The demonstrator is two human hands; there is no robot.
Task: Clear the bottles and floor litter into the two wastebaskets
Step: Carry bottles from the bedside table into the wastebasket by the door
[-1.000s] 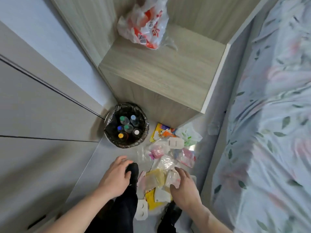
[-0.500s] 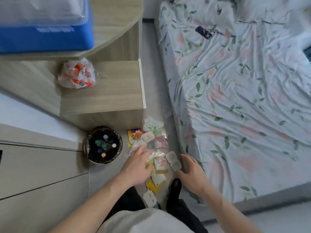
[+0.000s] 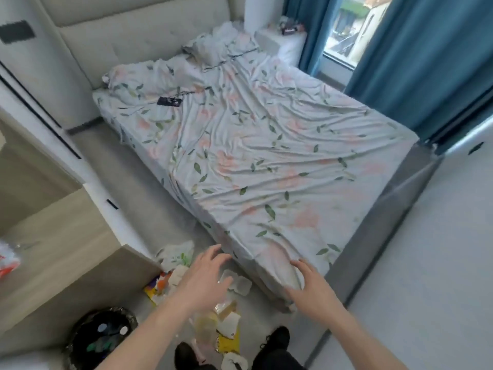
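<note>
A round wastebasket [image 3: 80, 332] lined with a black bag stands at the lower left, with several capped bottles [image 3: 106, 335] upright inside it. Floor litter [image 3: 226, 323] of wrappers, clear bags and white plastic trays lies between the wooden cabinet and the bed. My left hand [image 3: 202, 279] hovers over the litter with fingers spread, holding nothing. My right hand [image 3: 310, 284] is spread open over the bed's near corner, also holding nothing. A white tray [image 3: 240, 283] lies between both hands. Only one wastebasket is in view.
A bed [image 3: 266, 156] with a floral sheet fills the middle and right. A wooden cabinet [image 3: 66, 249] stands left, with a red and white plastic bag [image 3: 6, 260] on it. My black shoes [image 3: 274, 339] stand beside the litter. Blue curtains [image 3: 426, 62] hang at the far right.
The view has swung up and to the right, from the floor toward the bed. Both hands have lifted off the litter and spread open, the right now over the bed corner.
</note>
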